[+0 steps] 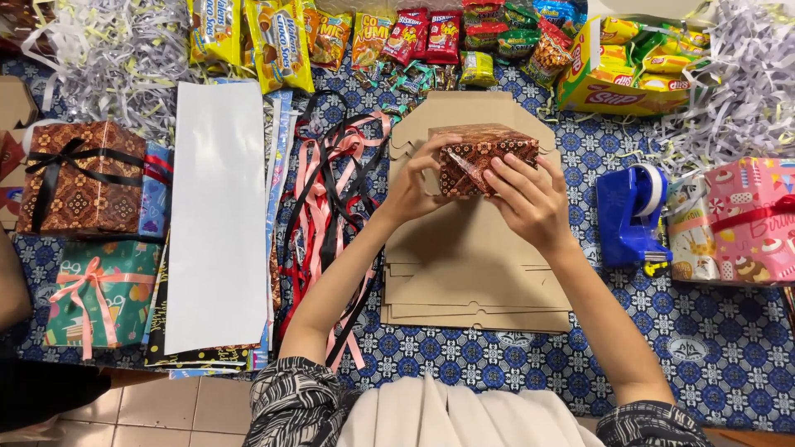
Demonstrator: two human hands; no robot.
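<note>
2 hands grasp a small brown patterned box (482,157) above a stack of flat cardboard (472,265): the left hand (414,189) grips its left side, the right hand (530,199) presses fingers on its near face. A blue tape dispenser (631,217) sits right.

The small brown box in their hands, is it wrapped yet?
Nearly: patterned paper covers the small brown box; both hands press its end folds.

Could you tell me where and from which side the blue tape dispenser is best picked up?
Probably from above, around the blue tape dispenser's body, fingers on its two long flanks. It stands apart from the pink gift box, with clear cloth on its left. Best avoid the near end, where the cutter seems to be.
</note>
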